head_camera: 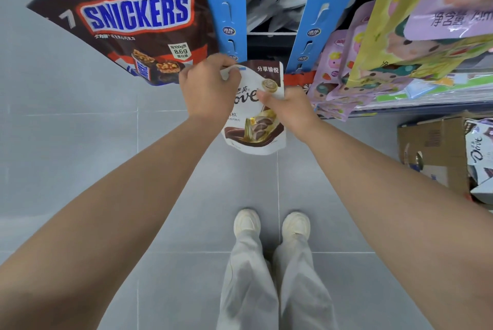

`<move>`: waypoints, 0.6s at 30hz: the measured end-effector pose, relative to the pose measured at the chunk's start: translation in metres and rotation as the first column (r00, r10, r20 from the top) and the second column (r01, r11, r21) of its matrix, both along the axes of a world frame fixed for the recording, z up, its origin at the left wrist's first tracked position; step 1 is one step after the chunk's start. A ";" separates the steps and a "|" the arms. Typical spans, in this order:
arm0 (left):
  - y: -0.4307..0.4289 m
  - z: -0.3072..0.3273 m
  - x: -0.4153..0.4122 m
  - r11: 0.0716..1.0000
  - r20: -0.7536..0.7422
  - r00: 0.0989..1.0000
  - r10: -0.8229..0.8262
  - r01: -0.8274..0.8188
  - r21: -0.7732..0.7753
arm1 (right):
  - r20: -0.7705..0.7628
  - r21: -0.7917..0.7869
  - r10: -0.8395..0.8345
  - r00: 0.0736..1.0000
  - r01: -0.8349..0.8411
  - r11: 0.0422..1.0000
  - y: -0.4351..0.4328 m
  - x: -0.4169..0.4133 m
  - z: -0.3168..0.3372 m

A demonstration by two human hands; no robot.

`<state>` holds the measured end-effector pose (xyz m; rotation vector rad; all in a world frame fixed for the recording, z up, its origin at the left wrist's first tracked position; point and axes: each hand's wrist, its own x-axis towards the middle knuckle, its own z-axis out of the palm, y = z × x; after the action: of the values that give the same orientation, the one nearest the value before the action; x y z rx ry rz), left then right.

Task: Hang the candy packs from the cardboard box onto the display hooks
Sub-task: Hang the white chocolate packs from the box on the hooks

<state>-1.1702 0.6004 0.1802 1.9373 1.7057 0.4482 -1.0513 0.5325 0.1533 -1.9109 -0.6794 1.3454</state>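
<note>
A Snickers bag already hangs at the left. The left hand pinches the top corner of a Dove pack and the right hand pinches its right edge, holding it at the foot of the blue hook strip, apparently not yet hooked. Far right, the cardboard box has more Dove packs inside, so hanging remains

Left of my left hand lies open grey tiled floor, free to swing through. A big brown Snickers bag hangs just above and left of that hand, near the knuckles. A blue plastic hanging strip rises just beyond it, and a second blue strip rises beyond my right hand, with a dark gap between them. Pastel sweet pouches crowd close on the right. The white-and-brown Dove pouch fills the space between my hands. A brown cardboard box stands well apart, lower right.
</note>
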 end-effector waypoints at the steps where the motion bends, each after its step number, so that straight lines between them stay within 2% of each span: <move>1: 0.003 0.001 0.000 0.999 -0.002 0.999 0.042 -0.042 -0.010 | -0.012 0.007 -0.001 1.000 0.001 1.000 0.003 -0.002 0.001; 4: 0.011 0.000 0.002 0.994 -0.007 0.995 0.102 -0.102 -0.031 | -0.005 0.019 -0.024 1.000 0.024 1.000 0.010 -0.008 0.002; 9: 0.019 -0.006 0.010 0.998 -0.122 0.991 0.060 -0.057 0.033 | 0.114 0.093 -0.055 0.992 0.045 0.995 0.018 -0.014 -0.003; 13: 0.023 -0.011 0.015 0.997 -0.060 0.997 0.056 -0.052 0.061 | 0.174 0.144 -0.112 0.978 0.087 0.986 0.025 -0.009 -0.006; 18: 0.028 -0.011 0.022 0.993 -0.041 0.994 0.101 -0.098 0.071 | 0.153 0.141 -0.122 0.981 0.101 0.985 0.033 -0.003 -0.007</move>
<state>-1.1485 0.6284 0.1692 1.9302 1.8438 0.5100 -1.0545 0.5655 0.1459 -1.9339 -0.7110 1.0581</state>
